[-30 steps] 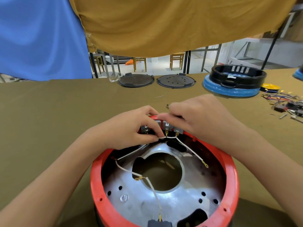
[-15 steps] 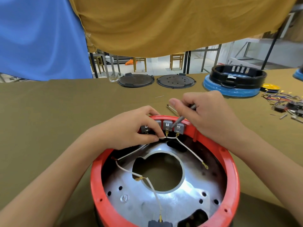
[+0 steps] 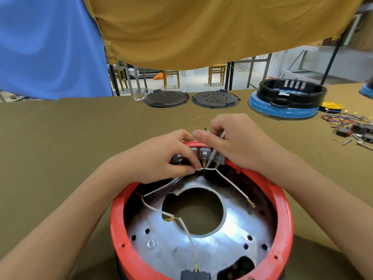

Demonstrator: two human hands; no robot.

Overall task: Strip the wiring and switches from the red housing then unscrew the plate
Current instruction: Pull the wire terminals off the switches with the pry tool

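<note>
The round red housing (image 3: pixel 283 223) stands in front of me with a shiny metal plate (image 3: pixel 232 237) inside, a large hole at its middle. Grey switches (image 3: pixel 204 153) sit along the far inner wall, with white wires (image 3: pixel 232 183) running from their terminals across the plate. My left hand (image 3: pixel 161 156) pinches a white wire just below the switches. My right hand (image 3: pixel 236 142) grips a thin screwdriver (image 3: pixel 214 153) whose tip points down at the switch terminals. A dark connector block (image 3: pixel 194 275) shows at the near rim.
Two dark round lids (image 3: pixel 166 99) lie at the table's far edge. A black ring on a blue base (image 3: pixel 286 102) stands far right. Loose wires, switches and screws (image 3: pixel 351 128) lie at the right edge. Blue and mustard cloths hang above.
My right hand has lifted off the switches and brought the screwdriver's tip down to the terminals. My left hand keeps pinching the wire in the same place.
</note>
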